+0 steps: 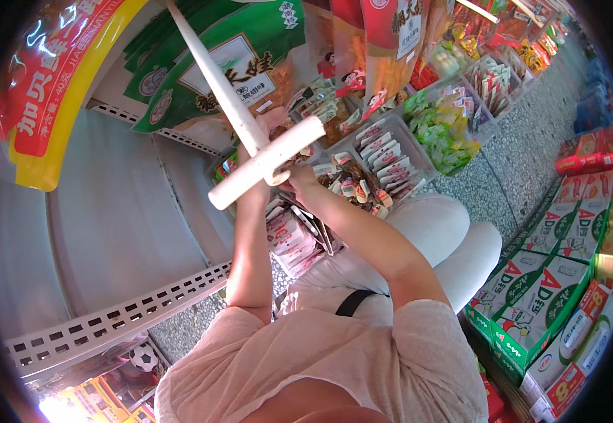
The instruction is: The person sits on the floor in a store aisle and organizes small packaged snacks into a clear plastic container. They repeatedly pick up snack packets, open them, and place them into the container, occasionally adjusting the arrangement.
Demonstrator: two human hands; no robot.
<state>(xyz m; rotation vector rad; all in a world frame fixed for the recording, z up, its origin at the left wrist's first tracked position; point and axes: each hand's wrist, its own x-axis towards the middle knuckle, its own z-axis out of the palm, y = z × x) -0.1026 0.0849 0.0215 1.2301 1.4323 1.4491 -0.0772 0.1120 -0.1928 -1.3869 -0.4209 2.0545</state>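
My right hand reaches over clear plastic bins of small snack packets, its fingers curled; what is under them is hidden. Beside it, my left hand lies mostly behind a white rod with a crosspiece, near the bins and under the hanging green snack bags. Whether either hand holds a packet does not show. Below the hands stands a bin of white-and-red packets. A bin with upright white packets and one with green-wrapped sweets are at the right.
Grey metal shelves with a perforated edge are at the left. A red-and-yellow bag hangs at the upper left. Green-and-white drink cartons are stacked on the right, beyond my knees. A toy football lies at the lower left.
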